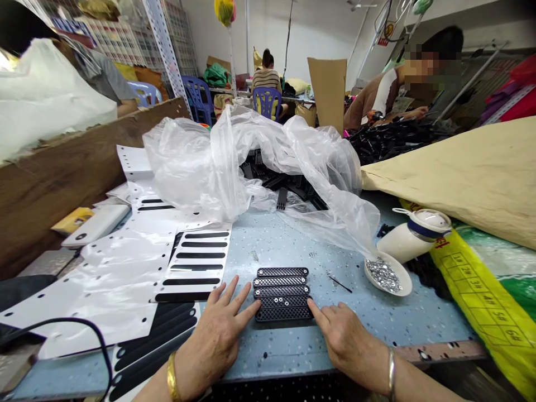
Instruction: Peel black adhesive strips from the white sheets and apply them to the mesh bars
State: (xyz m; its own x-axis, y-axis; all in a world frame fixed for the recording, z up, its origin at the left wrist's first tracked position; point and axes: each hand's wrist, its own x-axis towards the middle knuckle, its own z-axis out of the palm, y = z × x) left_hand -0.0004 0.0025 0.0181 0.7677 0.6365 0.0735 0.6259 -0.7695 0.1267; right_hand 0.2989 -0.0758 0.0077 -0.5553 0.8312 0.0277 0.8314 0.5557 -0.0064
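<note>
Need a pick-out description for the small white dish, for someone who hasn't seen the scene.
Start at the blue speckled table and go right of the stacked black perforated strips. The white dish sits in front of a tipped white bottle, at the clear plastic bag's edge. It alone holds tiny silvery parts.

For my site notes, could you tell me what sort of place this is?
Probably a small assembly workshop: black grille strips lined up between both hands, a dish of small metal parts, and other people working at benches.

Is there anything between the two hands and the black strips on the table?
Nothing visible. The left hand and right hand lie flat on the table, fingertips at either end of the black strips, apparently touching them.
</note>
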